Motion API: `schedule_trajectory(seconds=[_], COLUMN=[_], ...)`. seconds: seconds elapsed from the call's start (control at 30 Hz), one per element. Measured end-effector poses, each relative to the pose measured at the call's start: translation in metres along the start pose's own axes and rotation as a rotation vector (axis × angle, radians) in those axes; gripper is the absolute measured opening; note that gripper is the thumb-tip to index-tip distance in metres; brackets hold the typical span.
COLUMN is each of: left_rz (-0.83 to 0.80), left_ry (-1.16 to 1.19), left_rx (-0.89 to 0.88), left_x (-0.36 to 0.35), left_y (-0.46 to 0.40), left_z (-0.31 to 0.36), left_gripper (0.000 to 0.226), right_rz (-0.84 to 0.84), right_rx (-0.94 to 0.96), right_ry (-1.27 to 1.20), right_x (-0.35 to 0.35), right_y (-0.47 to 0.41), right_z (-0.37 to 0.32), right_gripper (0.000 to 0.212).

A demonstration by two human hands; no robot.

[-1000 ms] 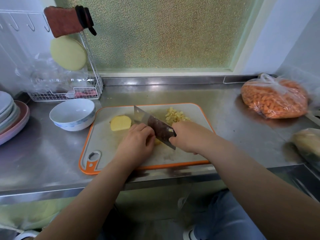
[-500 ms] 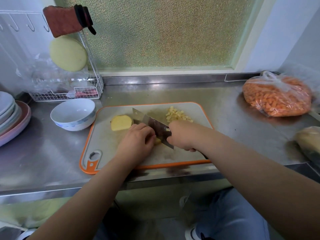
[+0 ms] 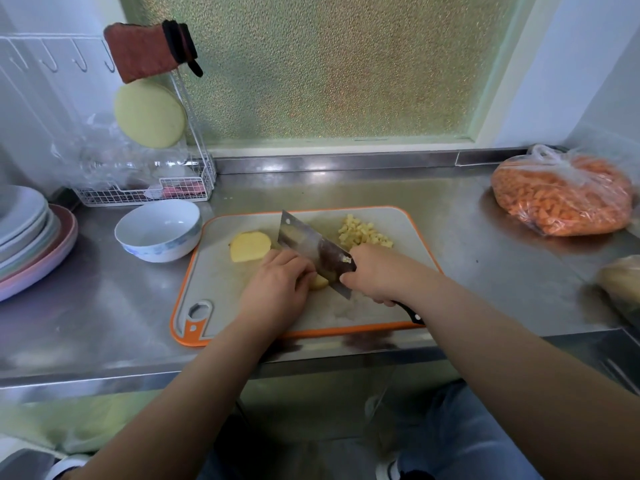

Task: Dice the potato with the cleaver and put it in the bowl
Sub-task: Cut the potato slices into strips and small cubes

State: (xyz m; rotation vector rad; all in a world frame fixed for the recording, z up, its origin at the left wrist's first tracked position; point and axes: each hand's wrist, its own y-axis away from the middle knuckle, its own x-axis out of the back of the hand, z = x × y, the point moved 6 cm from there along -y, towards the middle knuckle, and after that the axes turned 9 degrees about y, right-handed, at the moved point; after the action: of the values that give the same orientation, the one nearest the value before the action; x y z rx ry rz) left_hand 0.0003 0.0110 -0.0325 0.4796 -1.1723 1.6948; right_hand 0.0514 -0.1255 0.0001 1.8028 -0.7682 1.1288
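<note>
From the head view, two bare hands work over one cutting board (image 3: 221, 292) with an orange rim, lying on the steel bench (image 3: 104, 306). The right hand (image 3: 377, 273) has its grip closed around the handle of the single cleaver (image 3: 311, 249), whose blade slants across the board with its far corner raised. The left hand (image 3: 277, 289) is curled, knuckles up, grip pressed down on a small potato piece (image 3: 318, 282) that shows just beside the blade. A second, larger potato piece (image 3: 250, 246), cut face up, lies on the board to the left of the blade. One heap of potato dice (image 3: 363, 233) sits on the far right part of the board, behind the right hand. One white bowl (image 3: 157, 230) stands on the bench just beside the board's left far corner, with nothing in it. At the left edge is one stack of plates (image 3: 24, 233); at the right, one bag of orange pieces (image 3: 561, 199).
</note>
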Motion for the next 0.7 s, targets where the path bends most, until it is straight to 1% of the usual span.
schedule_trajectory(seconds=[0.13, 0.27, 0.43, 0.7], left_rz=[0.012, -0.004, -0.019, -0.031], left_ry=[-0.004, 0.034, 0.05, 0.059], left_rx=[0.034, 0.078, 0.08, 0.107], left_x=[0.001, -0.001, -0.002, -0.002], left_y=[0.001, 0.002, 0.001, -0.001], left_z=[-0.001, -0.003, -0.004, -0.007], left_gripper=[0.005, 0.005, 0.004, 0.004], right_rz=[0.075, 0.099, 0.072, 0.016], right_rx=[0.02, 0.043, 0.052, 0.058], right_ry=[0.065, 0.116, 0.146, 0.288], right_x=[0.008, 0.011, 0.01, 0.013], right_y=[0.011, 0.018, 0.024, 0.022], right_z=[-0.004, -0.007, -0.011, -0.024], right_gripper=[0.017, 0.021, 0.025, 0.02])
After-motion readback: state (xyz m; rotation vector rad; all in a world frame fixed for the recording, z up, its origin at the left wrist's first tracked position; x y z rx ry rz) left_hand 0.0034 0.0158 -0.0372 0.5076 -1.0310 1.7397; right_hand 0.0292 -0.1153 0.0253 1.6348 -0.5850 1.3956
